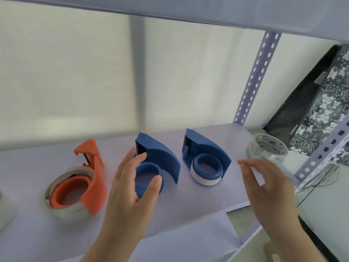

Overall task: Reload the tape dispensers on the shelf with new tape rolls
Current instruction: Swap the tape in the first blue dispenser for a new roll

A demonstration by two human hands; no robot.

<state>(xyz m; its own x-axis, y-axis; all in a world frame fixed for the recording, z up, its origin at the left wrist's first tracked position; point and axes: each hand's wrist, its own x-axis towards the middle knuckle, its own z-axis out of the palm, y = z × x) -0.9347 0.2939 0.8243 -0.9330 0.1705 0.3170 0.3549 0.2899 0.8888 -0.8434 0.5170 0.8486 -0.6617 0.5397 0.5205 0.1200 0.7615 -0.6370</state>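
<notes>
Centrally, left hand (pixel 132 178) open, fingers spread around empty blue tape dispenser (pixel 156 163) on shelf (pixel 188 214); right hand (pixel 272 184) open, clear tape roll (pixel 268 148) at its 12 o'clock.

Place: storeroom or packing corner, stocked for parcel work.
Shelving: pale lilac metal shelf board (pixel 217 135) on bolt-together slotted angle-iron uprights (pixel 255 78), a second board close overhead.
Stock: orange plastic hand tape dispenser loaded with clear tape (pixel 79 184), empty blue plastic tape dispenser (pixel 162 154), second blue plastic dispenser on a white core (pixel 205 159), loose roll of clear packing tape (pixel 268 148), all laid in a row.
Backdrop: cream translucent blind or panel (pixel 66 72) behind the rack.
Side: black gift bag printed with white bears (pixel 328 103) leaning beside the rack.
</notes>
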